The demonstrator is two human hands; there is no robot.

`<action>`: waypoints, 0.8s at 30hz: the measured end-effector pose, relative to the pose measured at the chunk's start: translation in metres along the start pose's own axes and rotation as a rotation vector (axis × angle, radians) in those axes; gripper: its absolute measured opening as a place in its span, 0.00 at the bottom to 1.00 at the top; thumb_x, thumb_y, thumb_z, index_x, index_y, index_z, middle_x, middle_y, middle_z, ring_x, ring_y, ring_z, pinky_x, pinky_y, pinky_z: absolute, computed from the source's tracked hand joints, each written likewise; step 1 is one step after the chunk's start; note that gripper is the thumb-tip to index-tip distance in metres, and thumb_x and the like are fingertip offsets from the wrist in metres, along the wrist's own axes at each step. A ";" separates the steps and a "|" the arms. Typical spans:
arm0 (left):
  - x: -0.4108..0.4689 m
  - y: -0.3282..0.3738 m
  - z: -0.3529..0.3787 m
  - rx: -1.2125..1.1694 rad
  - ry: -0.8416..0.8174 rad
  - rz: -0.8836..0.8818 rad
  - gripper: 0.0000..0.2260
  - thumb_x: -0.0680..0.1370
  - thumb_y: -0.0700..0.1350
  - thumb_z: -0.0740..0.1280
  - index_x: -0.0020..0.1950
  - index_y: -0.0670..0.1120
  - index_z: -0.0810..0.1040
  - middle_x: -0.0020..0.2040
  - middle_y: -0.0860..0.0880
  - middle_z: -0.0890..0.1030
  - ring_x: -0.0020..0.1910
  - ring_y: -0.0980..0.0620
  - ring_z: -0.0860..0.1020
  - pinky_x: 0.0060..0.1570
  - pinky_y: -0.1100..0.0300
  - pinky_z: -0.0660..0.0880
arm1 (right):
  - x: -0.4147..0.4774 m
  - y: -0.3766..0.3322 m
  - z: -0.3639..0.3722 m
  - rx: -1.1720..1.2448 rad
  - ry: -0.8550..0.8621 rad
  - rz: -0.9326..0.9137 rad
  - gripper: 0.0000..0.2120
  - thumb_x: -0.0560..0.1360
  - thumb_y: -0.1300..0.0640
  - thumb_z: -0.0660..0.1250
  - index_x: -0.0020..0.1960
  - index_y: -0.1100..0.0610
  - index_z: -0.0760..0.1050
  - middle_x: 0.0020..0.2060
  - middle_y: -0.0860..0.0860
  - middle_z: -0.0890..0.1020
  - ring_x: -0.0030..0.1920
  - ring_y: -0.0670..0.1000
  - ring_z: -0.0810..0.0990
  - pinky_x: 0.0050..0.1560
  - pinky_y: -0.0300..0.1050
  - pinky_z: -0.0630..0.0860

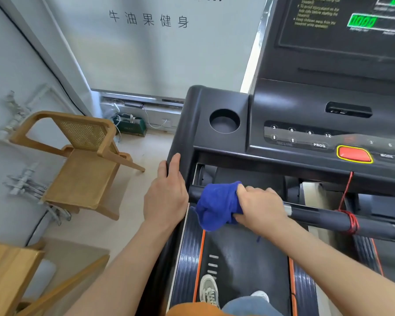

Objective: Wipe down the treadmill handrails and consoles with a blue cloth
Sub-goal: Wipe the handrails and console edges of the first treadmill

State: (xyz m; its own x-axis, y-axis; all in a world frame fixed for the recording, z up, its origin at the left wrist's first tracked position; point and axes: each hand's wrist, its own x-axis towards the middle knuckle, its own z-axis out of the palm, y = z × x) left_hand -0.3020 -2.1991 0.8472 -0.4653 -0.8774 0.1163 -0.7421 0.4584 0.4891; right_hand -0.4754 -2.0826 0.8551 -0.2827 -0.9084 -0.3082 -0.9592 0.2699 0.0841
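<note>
Hands work at the front of a black treadmill. The right hand [260, 208] grips a bunched blue cloth [214, 204], fingers curled round it, against the left end of the horizontal handrail [317, 216] below the console [306, 115]. The left hand [167, 197] rests with fingers extended on the left side rail [180, 137], holding nothing. A red cord [351, 221] is wound around the handrail farther right. A wooden chair [82, 169] stands at left.
</note>
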 end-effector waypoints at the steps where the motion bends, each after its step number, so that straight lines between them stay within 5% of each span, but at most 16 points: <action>1: 0.001 -0.001 0.002 0.004 0.005 0.012 0.22 0.80 0.49 0.48 0.74 0.49 0.60 0.64 0.44 0.71 0.47 0.38 0.77 0.41 0.43 0.76 | 0.002 -0.004 -0.004 0.028 0.004 0.018 0.21 0.72 0.46 0.66 0.59 0.55 0.67 0.51 0.51 0.79 0.51 0.55 0.80 0.45 0.48 0.64; 4: 0.001 -0.003 0.004 0.037 0.009 0.001 0.24 0.78 0.51 0.46 0.74 0.49 0.60 0.64 0.44 0.71 0.47 0.37 0.77 0.40 0.42 0.76 | 0.023 -0.052 -0.016 0.157 0.043 -0.047 0.16 0.71 0.54 0.66 0.54 0.56 0.65 0.51 0.52 0.77 0.49 0.57 0.79 0.45 0.47 0.66; 8: 0.002 -0.003 0.003 0.028 -0.037 -0.030 0.26 0.77 0.53 0.44 0.74 0.48 0.62 0.63 0.43 0.72 0.49 0.38 0.77 0.43 0.43 0.76 | 0.038 -0.084 -0.008 0.130 0.183 -0.106 0.26 0.70 0.57 0.69 0.65 0.59 0.64 0.55 0.54 0.75 0.52 0.57 0.78 0.45 0.48 0.65; 10: 0.002 0.000 0.003 0.127 -0.014 0.013 0.25 0.77 0.49 0.47 0.73 0.44 0.66 0.61 0.39 0.74 0.53 0.37 0.75 0.47 0.43 0.76 | 0.028 -0.056 0.009 0.087 0.226 -0.104 0.27 0.67 0.57 0.72 0.63 0.56 0.67 0.49 0.52 0.78 0.47 0.56 0.80 0.41 0.48 0.63; 13: -0.006 0.002 0.003 0.297 0.027 0.254 0.23 0.75 0.42 0.54 0.69 0.42 0.71 0.68 0.37 0.72 0.66 0.36 0.70 0.60 0.42 0.71 | -0.004 0.005 0.023 -0.004 0.186 0.011 0.23 0.55 0.58 0.77 0.45 0.53 0.71 0.33 0.49 0.77 0.32 0.55 0.79 0.33 0.45 0.61; 15: -0.014 0.014 0.012 0.245 -0.005 0.423 0.21 0.74 0.42 0.57 0.66 0.43 0.74 0.69 0.39 0.71 0.68 0.39 0.69 0.65 0.43 0.68 | -0.033 0.053 0.023 -0.036 0.101 0.148 0.17 0.63 0.56 0.71 0.48 0.52 0.68 0.38 0.49 0.78 0.40 0.55 0.80 0.37 0.46 0.62; 18: -0.029 0.063 0.036 0.063 -0.207 0.595 0.22 0.76 0.46 0.59 0.69 0.42 0.73 0.71 0.42 0.71 0.68 0.44 0.70 0.67 0.47 0.68 | -0.057 0.096 0.029 -0.036 0.136 0.206 0.14 0.70 0.52 0.67 0.52 0.52 0.68 0.46 0.48 0.79 0.49 0.55 0.80 0.44 0.48 0.67; 21: -0.037 0.109 0.062 0.161 -0.461 0.635 0.34 0.72 0.51 0.64 0.76 0.44 0.61 0.75 0.47 0.65 0.72 0.49 0.66 0.72 0.50 0.59 | -0.039 0.064 0.038 -0.023 0.176 0.126 0.14 0.66 0.54 0.69 0.51 0.54 0.73 0.42 0.50 0.81 0.42 0.55 0.81 0.39 0.47 0.64; 24: -0.025 0.108 0.071 0.317 -0.383 0.619 0.36 0.66 0.50 0.69 0.73 0.43 0.66 0.63 0.48 0.78 0.59 0.47 0.78 0.61 0.52 0.71 | -0.026 0.048 0.047 -0.005 0.290 0.034 0.20 0.59 0.53 0.75 0.49 0.55 0.78 0.34 0.49 0.80 0.33 0.53 0.79 0.34 0.45 0.65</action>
State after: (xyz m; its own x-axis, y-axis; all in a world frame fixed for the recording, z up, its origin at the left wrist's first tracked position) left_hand -0.4043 -2.1177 0.8359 -0.9292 -0.3666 -0.0467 -0.3692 0.9160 0.1566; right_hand -0.5132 -2.0310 0.8231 -0.3041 -0.9524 -0.0211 -0.9490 0.3009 0.0945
